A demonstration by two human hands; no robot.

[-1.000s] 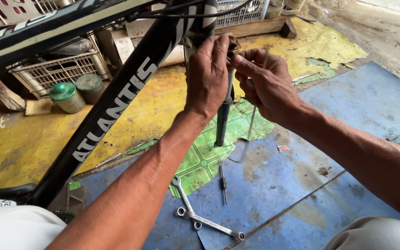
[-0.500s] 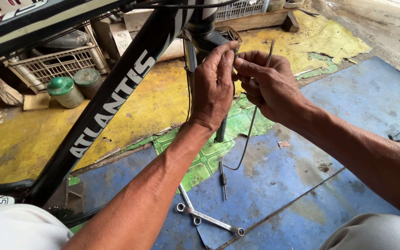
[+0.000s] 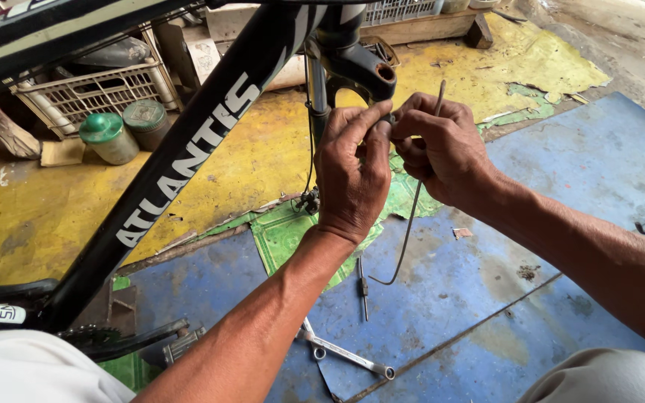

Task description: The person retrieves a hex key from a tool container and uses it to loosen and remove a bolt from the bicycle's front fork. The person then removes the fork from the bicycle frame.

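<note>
Black bicycle frame (image 3: pixel 188 164) slants above a blue floor mat (image 3: pixel 561 194). Left hand (image 3: pixel 352 179) and right hand (image 3: pixel 442 153) pinch a thin grey cable (image 3: pixel 410 224) beside the fork crown (image 3: pixel 360 67); a loosened pinch might drop it near the spanner (image 3: pixel 345 352).

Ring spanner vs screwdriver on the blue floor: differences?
The ring spanner is bright silver with rings at its ends; the screwdriver is thin and dark. The ring spanner lies slanted, the screwdriver nearly straight up the picture. Both lie flat on the blue floor, untouched by either hand.
</note>
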